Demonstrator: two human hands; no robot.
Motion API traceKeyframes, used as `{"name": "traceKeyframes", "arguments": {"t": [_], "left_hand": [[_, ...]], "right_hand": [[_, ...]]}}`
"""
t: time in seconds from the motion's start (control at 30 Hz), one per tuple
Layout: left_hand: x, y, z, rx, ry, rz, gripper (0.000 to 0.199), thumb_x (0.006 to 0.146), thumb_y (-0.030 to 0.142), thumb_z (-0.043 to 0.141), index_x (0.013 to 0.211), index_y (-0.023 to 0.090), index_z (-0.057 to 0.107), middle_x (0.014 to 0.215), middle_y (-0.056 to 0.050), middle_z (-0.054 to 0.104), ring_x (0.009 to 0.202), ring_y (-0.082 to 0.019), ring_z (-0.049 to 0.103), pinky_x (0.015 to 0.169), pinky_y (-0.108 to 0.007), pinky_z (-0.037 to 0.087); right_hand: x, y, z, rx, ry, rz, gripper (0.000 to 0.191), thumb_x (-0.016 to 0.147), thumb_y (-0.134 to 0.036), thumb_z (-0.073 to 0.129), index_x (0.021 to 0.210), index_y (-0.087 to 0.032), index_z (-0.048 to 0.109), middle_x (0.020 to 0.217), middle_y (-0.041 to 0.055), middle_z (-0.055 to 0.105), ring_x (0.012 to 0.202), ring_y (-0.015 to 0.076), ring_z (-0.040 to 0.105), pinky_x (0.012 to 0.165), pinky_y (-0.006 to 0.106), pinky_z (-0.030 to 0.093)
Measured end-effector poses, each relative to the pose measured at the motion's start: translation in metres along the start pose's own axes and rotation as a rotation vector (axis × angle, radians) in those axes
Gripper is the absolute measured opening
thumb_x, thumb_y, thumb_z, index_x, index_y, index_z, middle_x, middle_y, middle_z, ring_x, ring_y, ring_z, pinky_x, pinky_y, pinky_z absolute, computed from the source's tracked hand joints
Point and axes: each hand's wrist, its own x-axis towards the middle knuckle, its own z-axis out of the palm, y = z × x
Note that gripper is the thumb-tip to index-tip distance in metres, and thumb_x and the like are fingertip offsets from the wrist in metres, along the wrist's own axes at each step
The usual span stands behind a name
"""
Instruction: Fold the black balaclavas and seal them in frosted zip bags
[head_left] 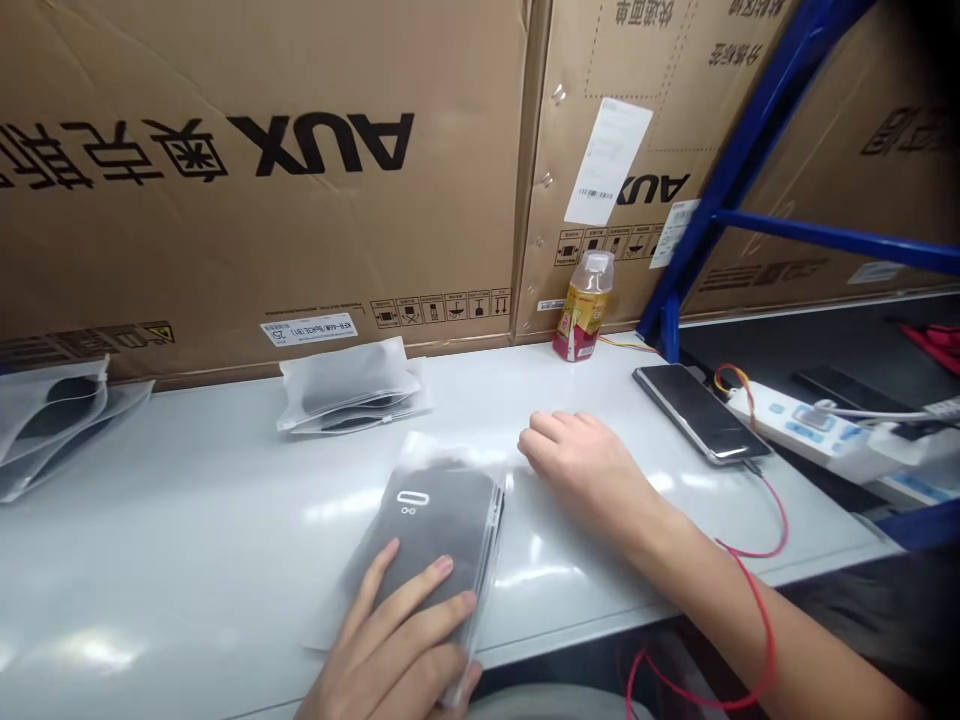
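Note:
A frosted zip bag [480, 470] with a flat dark item [442, 510] inside lies at a slant on the white tabletop. The item bears a pale oval mark and a small logo. My left hand [401, 645] rests across the bag's lower part, fingers spread over it, with thumb and forefinger closed at the lower right edge by the zip strip. Just right of the bag's upper corner, my right hand [577, 465] is curled into a loose fist on the table. Its fingertips are tucked underneath, so whatever they hold, if anything, is hidden.
More frosted bags with dark contents lie at the back [352, 385] and far left [52, 420]. A bottle [585, 305] stands against large cartons [262, 250]. Rightward are a phone [701, 410] on a red cable [769, 610], a power strip [810, 425] and a blue metal frame [832, 235].

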Motion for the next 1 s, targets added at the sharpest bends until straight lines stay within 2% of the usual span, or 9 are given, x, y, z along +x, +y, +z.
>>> {"name": "traceKeyframes", "arguments": {"t": [0.1, 0.17, 0.27, 0.33, 0.47, 0.6, 0.73, 0.83, 1.0], "left_hand": [[-0.011, -0.001, -0.001, -0.004, -0.030, 0.023, 0.009, 0.093, 0.022, 0.071, 0.098, 0.029, 0.075, 0.123, 0.002, 0.080, 0.141, -0.028, 0.059, 0.134, -0.064, 0.014], [-0.016, -0.002, -0.006, -0.007, -0.043, -0.060, 0.024, 0.101, 0.039, 0.061, 0.121, 0.033, 0.073, 0.140, -0.001, 0.072, 0.153, -0.036, 0.044, 0.129, -0.074, 0.013], [-0.013, -0.008, -0.015, 0.039, -0.098, -0.322, 0.055, 0.106, 0.049, 0.044, 0.157, 0.029, 0.049, 0.162, -0.010, 0.051, 0.159, -0.041, 0.030, 0.123, -0.074, 0.031], [-0.005, -0.014, -0.018, 0.082, -0.175, -0.410, 0.066, 0.106, 0.046, 0.045, 0.167, 0.025, 0.031, 0.170, -0.011, 0.038, 0.159, -0.041, 0.030, 0.120, -0.068, 0.039], [0.009, -0.022, -0.008, 0.147, -0.302, -0.340, 0.079, 0.103, 0.050, 0.051, 0.170, 0.024, 0.018, 0.174, -0.010, 0.031, 0.158, -0.041, 0.033, 0.119, -0.067, 0.040], [0.005, -0.021, 0.003, 0.215, -0.295, -0.298, 0.090, 0.102, 0.068, 0.042, 0.171, 0.018, 0.015, 0.174, -0.015, 0.028, 0.160, -0.043, 0.026, 0.121, -0.064, 0.038], [-0.009, -0.021, 0.006, 0.282, -0.247, -0.371, 0.089, 0.104, 0.072, 0.024, 0.171, 0.016, 0.011, 0.174, -0.016, 0.027, 0.162, -0.042, 0.021, 0.125, -0.065, 0.027], [-0.015, -0.021, 0.006, 0.305, -0.275, -0.384, 0.085, 0.107, 0.063, 0.030, 0.171, 0.014, 0.006, 0.172, -0.015, 0.032, 0.160, -0.041, 0.026, 0.126, -0.065, 0.024], [-0.017, -0.023, 0.006, 0.325, -0.371, -0.396, 0.089, 0.101, 0.063, 0.049, 0.172, 0.026, 0.008, 0.168, -0.010, 0.041, 0.156, -0.045, 0.035, 0.123, -0.075, 0.023]], "right_hand": [[-0.012, -0.014, -0.005, 0.109, -0.037, 0.034, 0.018, 0.104, -0.013, 0.051, 0.093, -0.020, 0.065, 0.093, 0.0053, 0.069, 0.079, 0.0210, 0.062, 0.072, 0.034, 0.043], [-0.024, -0.026, -0.009, 0.274, -0.098, 0.074, 0.013, 0.105, -0.024, 0.055, 0.096, -0.022, 0.063, 0.091, 0.0021, 0.070, 0.079, 0.0193, 0.066, 0.070, 0.031, 0.045], [-0.039, -0.047, -0.010, 0.563, -0.186, 0.195, 0.020, 0.105, -0.035, 0.057, 0.089, -0.025, 0.060, 0.084, -0.0011, 0.070, 0.073, 0.0188, 0.065, 0.064, 0.030, 0.043], [-0.042, -0.062, -0.008, 0.679, -0.170, 0.280, 0.018, 0.104, -0.038, 0.057, 0.091, -0.026, 0.059, 0.083, -0.0003, 0.069, 0.072, 0.0202, 0.065, 0.064, 0.031, 0.044], [-0.035, -0.092, 0.001, 0.698, -0.038, 0.368, 0.018, 0.099, -0.040, 0.058, 0.106, -0.023, 0.057, 0.095, 0.0069, 0.070, 0.083, 0.0266, 0.070, 0.070, 0.035, 0.049], [-0.022, -0.104, 0.002, 0.788, -0.021, 0.407, 0.012, 0.095, -0.029, 0.057, 0.106, -0.023, 0.054, 0.095, 0.0074, 0.071, 0.084, 0.0271, 0.070, 0.068, 0.034, 0.050], [-0.013, -0.101, 0.000, 1.165, 0.004, 0.448, 0.022, 0.093, -0.026, 0.059, 0.115, -0.025, 0.054, 0.095, 0.0015, 0.068, 0.073, 0.0181, 0.064, 0.063, 0.028, 0.050], [-0.015, -0.095, -0.002, 1.441, 0.081, 0.510, 0.027, 0.093, -0.035, 0.065, 0.116, -0.025, 0.055, 0.099, 0.0020, 0.064, 0.080, 0.0162, 0.064, 0.070, 0.026, 0.054], [-0.038, -0.065, -0.016, 1.469, 0.129, 0.512, 0.030, 0.097, -0.049, 0.066, 0.117, -0.028, 0.056, 0.101, 0.0034, 0.065, 0.094, 0.0202, 0.066, 0.083, 0.032, 0.058]]}}
